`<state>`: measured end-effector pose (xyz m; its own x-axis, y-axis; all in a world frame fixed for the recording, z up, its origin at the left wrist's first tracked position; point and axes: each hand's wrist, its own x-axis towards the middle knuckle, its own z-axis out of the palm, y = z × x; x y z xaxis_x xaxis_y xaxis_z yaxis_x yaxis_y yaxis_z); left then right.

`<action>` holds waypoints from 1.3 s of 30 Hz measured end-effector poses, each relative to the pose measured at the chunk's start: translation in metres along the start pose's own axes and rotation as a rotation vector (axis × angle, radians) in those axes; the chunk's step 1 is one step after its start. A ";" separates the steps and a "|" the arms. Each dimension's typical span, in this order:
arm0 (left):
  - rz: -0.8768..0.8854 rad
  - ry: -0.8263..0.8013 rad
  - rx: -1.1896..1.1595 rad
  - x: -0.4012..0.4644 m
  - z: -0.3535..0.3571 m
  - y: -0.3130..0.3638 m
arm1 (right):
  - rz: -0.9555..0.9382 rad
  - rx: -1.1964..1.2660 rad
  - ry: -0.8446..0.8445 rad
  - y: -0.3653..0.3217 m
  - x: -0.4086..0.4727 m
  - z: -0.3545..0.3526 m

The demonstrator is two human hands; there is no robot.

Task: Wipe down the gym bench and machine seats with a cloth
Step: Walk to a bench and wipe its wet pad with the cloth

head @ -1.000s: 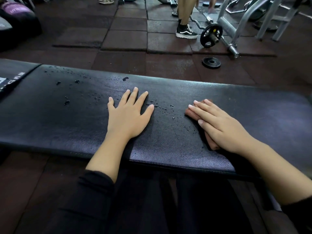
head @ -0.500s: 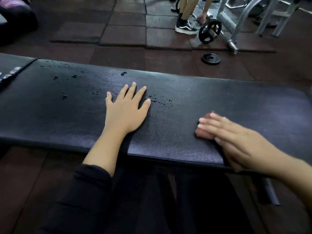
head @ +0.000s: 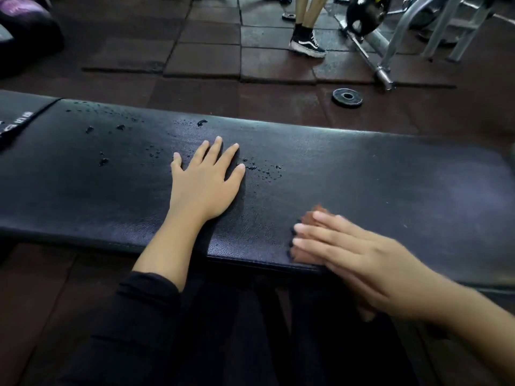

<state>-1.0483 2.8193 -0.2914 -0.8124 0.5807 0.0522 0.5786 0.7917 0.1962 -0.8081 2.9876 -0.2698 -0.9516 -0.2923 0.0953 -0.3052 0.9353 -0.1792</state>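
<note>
A long black padded gym bench (head: 390, 185) runs across the view, with water droplets (head: 259, 169) scattered over its left and middle parts. My left hand (head: 204, 185) lies flat on the pad with fingers spread. My right hand (head: 359, 257), blurred, presses a small reddish-brown cloth (head: 310, 218) flat against the pad near its front edge, fingers straight. Most of the cloth is hidden under that hand.
Dark rubber floor tiles lie beyond the bench. A small weight plate (head: 347, 97) lies on the floor, and a barbell (head: 370, 54) with a machine frame (head: 434, 29) stands at the back right. Another person's legs and a black sneaker (head: 306, 43) are behind the bench. A dark bag (head: 25, 32) sits far left.
My right hand has slid the cloth from the middle of the pad toward its front edge. My left hand has stayed flat in place. The person behind has stepped slightly.
</note>
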 end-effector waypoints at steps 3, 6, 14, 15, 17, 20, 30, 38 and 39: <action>-0.001 0.005 0.002 0.001 0.000 0.001 | 0.143 0.034 -0.005 0.036 -0.002 -0.010; -0.002 0.014 0.000 0.001 0.001 0.001 | 0.238 0.069 0.048 0.049 0.031 -0.005; -0.022 0.007 0.000 0.001 0.000 0.001 | -0.104 0.035 0.042 -0.022 0.057 0.024; -0.026 0.008 -0.003 0.001 -0.001 0.001 | -0.133 0.048 0.031 -0.014 0.049 0.021; -0.035 0.004 -0.007 0.001 -0.002 0.003 | -0.143 0.067 0.010 0.008 0.037 0.012; -0.047 -0.006 -0.004 0.002 -0.002 0.004 | -0.043 0.127 0.001 0.045 0.035 0.001; -0.064 -0.001 0.003 -0.001 -0.002 0.010 | 0.251 0.182 0.172 0.071 0.059 -0.002; 0.046 -0.079 -0.022 0.000 -0.003 0.003 | 0.474 0.161 0.281 0.066 0.095 0.009; 0.082 -0.094 -0.029 -0.002 -0.005 -0.001 | 0.504 0.147 0.293 0.066 0.101 0.012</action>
<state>-1.0471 2.8164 -0.2869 -0.7511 0.6598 -0.0225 0.6394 0.7356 0.2236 -0.9245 3.0173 -0.2834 -0.9368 0.2674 0.2257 0.1595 0.9005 -0.4045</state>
